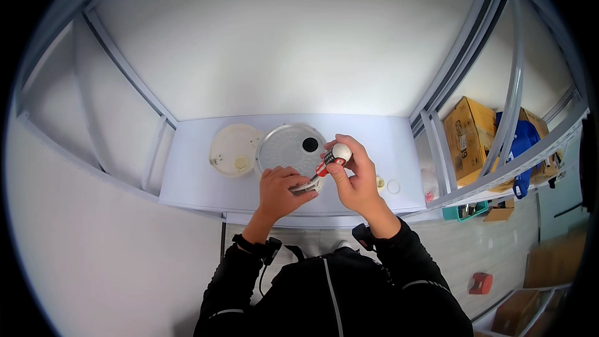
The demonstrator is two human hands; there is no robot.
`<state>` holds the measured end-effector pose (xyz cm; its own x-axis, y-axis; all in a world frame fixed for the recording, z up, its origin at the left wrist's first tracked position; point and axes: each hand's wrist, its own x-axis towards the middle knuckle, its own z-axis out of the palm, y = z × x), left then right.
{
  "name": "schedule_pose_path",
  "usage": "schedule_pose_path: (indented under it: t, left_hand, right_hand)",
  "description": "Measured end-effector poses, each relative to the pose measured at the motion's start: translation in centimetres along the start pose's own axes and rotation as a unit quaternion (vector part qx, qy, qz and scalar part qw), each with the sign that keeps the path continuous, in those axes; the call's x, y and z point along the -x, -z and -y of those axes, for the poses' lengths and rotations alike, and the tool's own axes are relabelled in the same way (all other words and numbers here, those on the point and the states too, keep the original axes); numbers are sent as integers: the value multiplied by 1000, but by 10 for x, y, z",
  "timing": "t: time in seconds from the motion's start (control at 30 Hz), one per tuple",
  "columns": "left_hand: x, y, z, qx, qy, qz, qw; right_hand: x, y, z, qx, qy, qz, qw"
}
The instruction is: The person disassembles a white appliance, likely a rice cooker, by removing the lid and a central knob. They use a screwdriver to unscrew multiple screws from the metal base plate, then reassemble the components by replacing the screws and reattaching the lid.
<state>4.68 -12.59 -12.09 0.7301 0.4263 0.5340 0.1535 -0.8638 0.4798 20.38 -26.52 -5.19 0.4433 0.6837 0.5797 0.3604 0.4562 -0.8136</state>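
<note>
In my right hand is a screwdriver with a white, black and red handle, its fingers wrapped round the grip. The shaft slants down and left toward a small whitish part. My left hand pinches that part near the table's front edge; its exact kind and the screwdriver's tip are too small to make out. Just beyond both hands lies a round silvery metal disc with a black circle on it. A round cream-coloured cover lies to its left.
The white table stands against a pale wall, between metal frame posts. Right of my right hand lie a white ring and a small yellowish piece. Cardboard boxes and a blue bag sit at the right; a red stool is on the floor.
</note>
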Motion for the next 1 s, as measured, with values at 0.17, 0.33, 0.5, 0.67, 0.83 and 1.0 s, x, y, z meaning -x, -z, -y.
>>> schedule_pose_path:
  t: [0.17,0.33,0.5,0.67,0.83,1.0]
  left_hand:
    - [1,-2,4,19,-7,-3,1000]
    - [2,-3,6,29,-1,2,1000]
    - [2,-5,7,24,-8,-8,1000]
    - [3,-6,9,26,-19,-23,999]
    - [4,-7,8,21,-19,-24,999]
    - [4,-8,10,22,-23,-28,999]
  right_hand:
    - [6,-5,2,38,-4,-4,999]
    - [9,-10,4,53,5,-21,998]
    - [13,-17,5,25,-14,-63,998]
    - [14,-19,3,58,-15,-81,995]
    - [15,-20,2,73,-10,-84,994]
    - [13,-16,4,134,15,-43,990]
